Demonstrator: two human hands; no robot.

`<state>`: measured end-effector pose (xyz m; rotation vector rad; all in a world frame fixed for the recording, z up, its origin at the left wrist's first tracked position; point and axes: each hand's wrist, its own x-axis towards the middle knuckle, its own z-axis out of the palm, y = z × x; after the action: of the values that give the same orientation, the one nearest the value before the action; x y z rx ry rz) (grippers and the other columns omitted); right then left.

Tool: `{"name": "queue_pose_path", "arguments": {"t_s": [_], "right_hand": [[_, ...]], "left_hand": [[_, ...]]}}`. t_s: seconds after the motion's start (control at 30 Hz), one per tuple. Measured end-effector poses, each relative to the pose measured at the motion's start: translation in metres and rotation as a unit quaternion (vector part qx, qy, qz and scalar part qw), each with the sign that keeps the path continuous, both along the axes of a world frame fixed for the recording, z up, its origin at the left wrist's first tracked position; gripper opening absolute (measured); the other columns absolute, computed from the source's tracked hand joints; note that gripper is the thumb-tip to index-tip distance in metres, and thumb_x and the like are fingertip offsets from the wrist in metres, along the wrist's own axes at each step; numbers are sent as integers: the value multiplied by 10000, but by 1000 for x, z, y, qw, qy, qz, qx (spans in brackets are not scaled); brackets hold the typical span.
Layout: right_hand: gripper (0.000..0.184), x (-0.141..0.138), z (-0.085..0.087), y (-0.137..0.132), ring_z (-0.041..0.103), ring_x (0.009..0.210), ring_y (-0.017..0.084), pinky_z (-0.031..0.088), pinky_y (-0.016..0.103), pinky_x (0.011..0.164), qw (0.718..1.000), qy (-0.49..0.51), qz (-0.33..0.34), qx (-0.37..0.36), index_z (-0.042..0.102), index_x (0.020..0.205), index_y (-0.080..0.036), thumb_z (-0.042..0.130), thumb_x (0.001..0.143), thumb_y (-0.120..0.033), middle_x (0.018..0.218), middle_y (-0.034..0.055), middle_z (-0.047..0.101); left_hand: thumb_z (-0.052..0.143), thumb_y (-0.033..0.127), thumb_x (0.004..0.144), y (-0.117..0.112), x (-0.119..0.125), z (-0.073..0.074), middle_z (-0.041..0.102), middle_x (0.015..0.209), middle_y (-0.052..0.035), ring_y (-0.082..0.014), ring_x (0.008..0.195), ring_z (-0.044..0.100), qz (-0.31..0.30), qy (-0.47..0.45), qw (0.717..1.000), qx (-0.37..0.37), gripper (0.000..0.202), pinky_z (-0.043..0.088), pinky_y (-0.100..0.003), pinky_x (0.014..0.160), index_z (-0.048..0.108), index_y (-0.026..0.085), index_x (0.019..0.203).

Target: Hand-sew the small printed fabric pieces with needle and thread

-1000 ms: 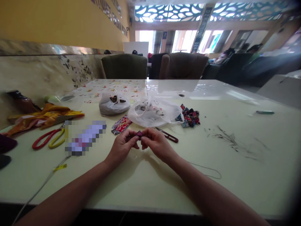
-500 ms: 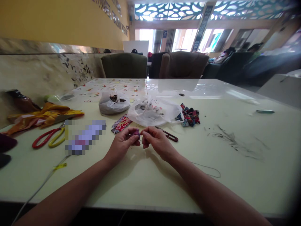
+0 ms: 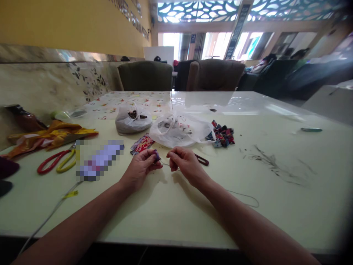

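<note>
My left hand (image 3: 142, 165) pinches a small folded piece of purple cloth (image 3: 156, 155) between thumb and fingers. From this cloth a thin thread (image 3: 165, 164) runs rightward to my right hand (image 3: 184, 162), whose fingers are closed on it. Whether a needle sits between those fingers is too small to make out. Dark red thread snips (image 3: 202, 159) lie partly hidden behind my right hand. Just beyond my left hand are patterned red and grey fabric pieces (image 3: 142, 144).
Two white plastic bags (image 3: 134, 124) (image 3: 182, 132) stand ahead, beside a pile of patterned cloth pieces (image 3: 224, 135). Red-and-yellow-handled scissors (image 3: 52, 162), a blurred-out object (image 3: 102, 160) and orange cloth (image 3: 55, 134) lie left. Loose threads (image 3: 266, 160) and a green cutter-like object (image 3: 311, 129) lie right.
My hands have moved slightly apart, the left one leftward with the purple cloth. More thread now shows between them.
</note>
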<state>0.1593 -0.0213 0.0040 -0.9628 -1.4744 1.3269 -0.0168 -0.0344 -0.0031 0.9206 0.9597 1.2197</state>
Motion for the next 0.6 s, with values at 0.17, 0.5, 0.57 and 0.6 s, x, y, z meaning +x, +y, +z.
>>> {"name": "queue_pose_path", "arguments": {"t_s": [0.17, 0.5, 0.57, 0.6], "right_hand": [[212, -1, -1, 0, 498, 465, 84, 405, 210, 490, 1000, -1, -2, -1, 573, 733, -161, 572, 837, -346, 528, -41, 558], [209, 0, -1, 0, 495, 468, 88, 412, 214, 490, 1000, -11, -5, 16, 582, 722, -161, 566, 840, -332, 528, -36, 558], [208, 0, -1, 0, 496, 468, 89, 412, 213, 488, 1000, -14, -5, 19, 585, 724, -161, 565, 842, -331, 528, -35, 558], [207, 0, -1, 0, 496, 467, 89, 412, 213, 487, 1000, -14, -5, 19, 586, 726, -161, 565, 842, -331, 528, -34, 557]], "left_hand": [[742, 458, 776, -3, 2, 2, 546, 665, 23, -50, 495, 444, -22, 18, 999, 25, 365, 464, -174, 463, 580, 138, 711], [848, 306, 665, 1, 1, 0, 603, 769, 23, -76, 640, 574, 3, -15, 1000, -7, 314, 575, -240, 692, 633, 150, 832], [841, 306, 675, 0, 1, -1, 594, 757, 25, -75, 631, 569, -1, -11, 1000, -6, 298, 578, -243, 686, 634, 147, 818], [823, 324, 701, -1, 2, 0, 576, 732, 28, -67, 602, 546, -7, -5, 1000, -1, 280, 568, -222, 643, 632, 142, 795]]}}
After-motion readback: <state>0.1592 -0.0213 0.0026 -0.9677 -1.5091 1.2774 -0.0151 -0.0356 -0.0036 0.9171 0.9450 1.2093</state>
